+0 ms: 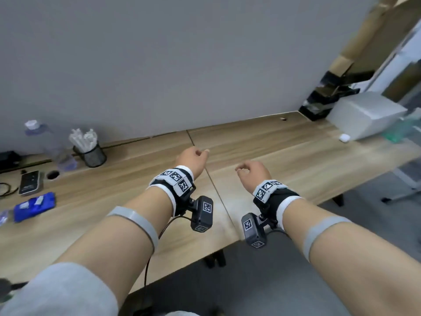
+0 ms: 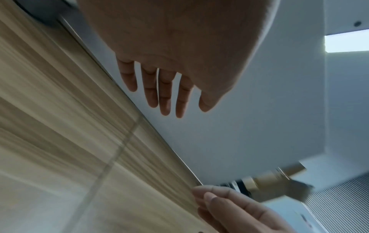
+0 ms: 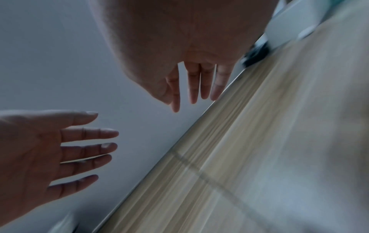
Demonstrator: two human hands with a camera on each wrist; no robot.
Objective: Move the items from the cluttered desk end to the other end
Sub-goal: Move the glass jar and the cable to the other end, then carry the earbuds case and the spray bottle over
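Note:
Both my hands hover over the middle of the wooden desk (image 1: 284,153) and hold nothing. My left hand (image 1: 196,157) and right hand (image 1: 247,168) hang side by side with relaxed fingers. The left wrist view shows the left hand's fingers (image 2: 164,97) straight and bare; the right wrist view shows the same for the right hand's fingers (image 3: 192,88). At the desk's left end stand a clear water bottle (image 1: 43,142), a black mesh cup of white sticks (image 1: 93,155), a black device (image 1: 30,182) and a blue packet (image 1: 34,206).
At the right end sit a white box (image 1: 366,115), a black tray stack (image 1: 325,96), a small white case (image 1: 344,137) and something green (image 1: 403,131). A grey partition wall (image 1: 159,65) runs along the desk's far edge. A black cable (image 1: 6,190) lies far left.

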